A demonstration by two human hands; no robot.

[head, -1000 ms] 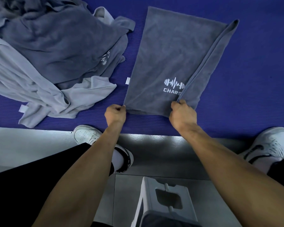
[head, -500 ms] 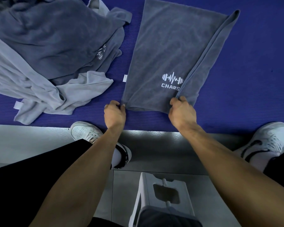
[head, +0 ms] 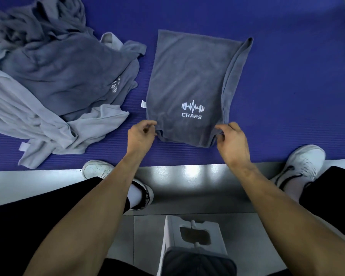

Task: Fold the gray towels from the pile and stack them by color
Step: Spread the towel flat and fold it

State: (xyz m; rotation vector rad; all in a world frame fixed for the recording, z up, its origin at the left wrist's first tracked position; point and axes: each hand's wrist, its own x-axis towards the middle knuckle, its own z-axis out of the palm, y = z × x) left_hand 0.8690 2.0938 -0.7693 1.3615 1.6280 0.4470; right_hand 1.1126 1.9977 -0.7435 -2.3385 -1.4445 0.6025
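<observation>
Both hands have loosened off the near corners of the dark gray towel (head: 189,80): left hand (head: 140,134) and right hand (head: 232,139) now hover with fingers loosely curled, just beside its hem on the blue mat (head: 287,96). Mid-fold, apparently; next they must regrip and fold it away from them, pile (head: 54,76) waiting left.

A ribbed blue mat (head: 287,86) covers the ground ahead of the hands. Nearer than them runs glossy grey tiled floor (head: 187,176) catching light, with a white plastic stool (head: 193,236) below.
</observation>
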